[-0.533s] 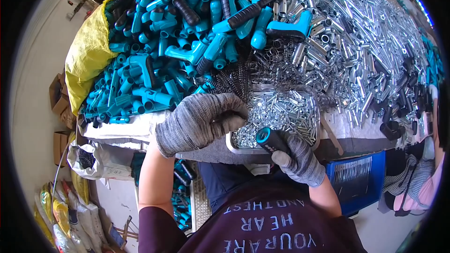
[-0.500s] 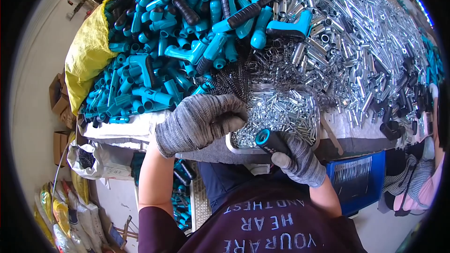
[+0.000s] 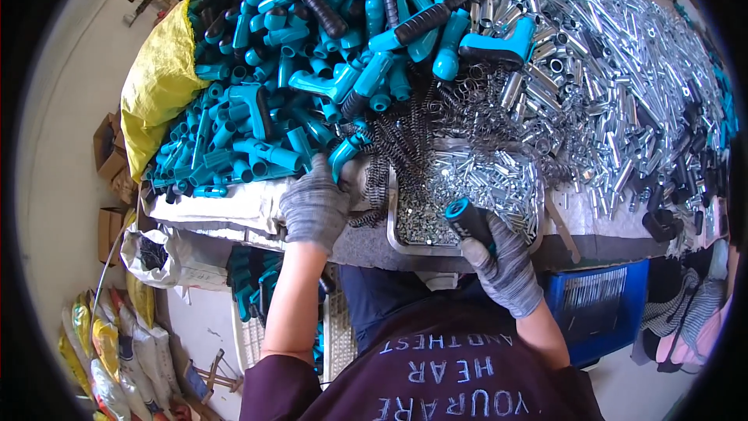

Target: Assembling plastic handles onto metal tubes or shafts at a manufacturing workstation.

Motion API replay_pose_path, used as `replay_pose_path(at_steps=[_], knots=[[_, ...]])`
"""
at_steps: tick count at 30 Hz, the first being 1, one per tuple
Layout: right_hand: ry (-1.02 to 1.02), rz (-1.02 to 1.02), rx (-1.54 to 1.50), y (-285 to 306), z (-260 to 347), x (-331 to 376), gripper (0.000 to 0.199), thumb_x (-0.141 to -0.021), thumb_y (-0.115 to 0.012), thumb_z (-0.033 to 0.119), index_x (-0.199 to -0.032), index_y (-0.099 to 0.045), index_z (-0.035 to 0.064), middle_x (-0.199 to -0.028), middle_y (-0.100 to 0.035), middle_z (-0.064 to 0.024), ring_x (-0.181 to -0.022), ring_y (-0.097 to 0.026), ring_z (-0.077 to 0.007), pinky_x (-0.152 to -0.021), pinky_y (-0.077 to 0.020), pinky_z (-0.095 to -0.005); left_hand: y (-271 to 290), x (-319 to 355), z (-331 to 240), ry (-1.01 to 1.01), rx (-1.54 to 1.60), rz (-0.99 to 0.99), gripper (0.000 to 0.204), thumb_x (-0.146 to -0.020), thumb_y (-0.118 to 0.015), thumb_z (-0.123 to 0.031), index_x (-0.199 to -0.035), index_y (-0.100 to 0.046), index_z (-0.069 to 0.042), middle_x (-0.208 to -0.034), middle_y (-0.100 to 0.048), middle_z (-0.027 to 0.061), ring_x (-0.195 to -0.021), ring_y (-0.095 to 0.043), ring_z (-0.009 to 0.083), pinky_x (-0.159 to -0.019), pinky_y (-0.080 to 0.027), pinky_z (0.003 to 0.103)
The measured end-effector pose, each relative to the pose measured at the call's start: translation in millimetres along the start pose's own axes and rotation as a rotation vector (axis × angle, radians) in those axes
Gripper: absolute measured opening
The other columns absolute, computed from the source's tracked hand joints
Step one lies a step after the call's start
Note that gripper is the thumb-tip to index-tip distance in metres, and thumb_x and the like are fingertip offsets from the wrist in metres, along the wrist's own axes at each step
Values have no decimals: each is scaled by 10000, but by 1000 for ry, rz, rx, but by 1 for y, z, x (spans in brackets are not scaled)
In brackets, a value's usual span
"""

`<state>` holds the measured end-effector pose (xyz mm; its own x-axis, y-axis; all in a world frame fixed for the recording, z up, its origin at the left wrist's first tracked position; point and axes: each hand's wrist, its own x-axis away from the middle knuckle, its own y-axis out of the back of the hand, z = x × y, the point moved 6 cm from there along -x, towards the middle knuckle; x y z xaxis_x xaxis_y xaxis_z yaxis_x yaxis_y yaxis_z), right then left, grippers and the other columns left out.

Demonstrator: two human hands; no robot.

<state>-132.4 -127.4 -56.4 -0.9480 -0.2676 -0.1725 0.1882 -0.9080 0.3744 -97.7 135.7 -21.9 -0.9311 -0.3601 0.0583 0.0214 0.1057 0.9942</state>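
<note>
My left hand (image 3: 318, 204), in a grey knit glove, lies at the near edge of a heap of teal plastic handles (image 3: 312, 70), its fingers closed around one teal handle (image 3: 344, 153) at the heap's foot. My right hand (image 3: 505, 265), also gloved, grips a teal and black handle (image 3: 468, 218) upright over the near rim of a metal tray (image 3: 405, 248). The tray holds small shiny metal parts (image 3: 467, 179). Dark coil springs (image 3: 405, 140) lie between the teal heap and the tray.
A large pile of silvery metal tubes (image 3: 615, 70) covers the table's right side, with black grips (image 3: 662, 222) at its near edge. A yellow sack (image 3: 160, 86) hangs at the left. A blue crate (image 3: 604, 304) stands under the table, cardboard boxes (image 3: 109, 140) and bags on the floor.
My left hand has moved left from the tray's edge to the teal heap and closed on a handle. My right hand still holds its handle at the tray.
</note>
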Motion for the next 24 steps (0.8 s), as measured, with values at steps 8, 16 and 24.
replay_pose_path(at_steps=[8, 16, 24], knots=[[-32, 69, -16, -7, 2, -4, 521, -896, -619, 435, -1092, -606, -48, -868, -664, -200, -805, -660, -332, -737, -506, -405, -29, -15, 19, 212, -52, -23, 749, -779, -644, -559, -1216, -452, 18, -836, -684, 220, -802, -682, 379, -704, -534, 470], [-23, 56, 1, -2, -7, 0, 576, -902, -597, 467, -1129, -583, -62, -909, -655, -226, -841, -646, -360, -774, -499, -414, 36, 8, 22, -120, 51, -356, 389, -645, -766, -322, -917, -671, -62, -897, -632, 187, -866, -623, 354, -740, -523, 440], [-28, 80, -71, -2, -5, 1, 553, -905, -597, 437, -1170, -575, -49, -1009, -639, -239, -949, -625, -381, -859, -479, -422, 82, 29, -26, -431, 268, -358, 441, -649, -798, -188, -1041, -651, -47, -956, -667, 139, -841, -664, 300, -736, -540, 370]])
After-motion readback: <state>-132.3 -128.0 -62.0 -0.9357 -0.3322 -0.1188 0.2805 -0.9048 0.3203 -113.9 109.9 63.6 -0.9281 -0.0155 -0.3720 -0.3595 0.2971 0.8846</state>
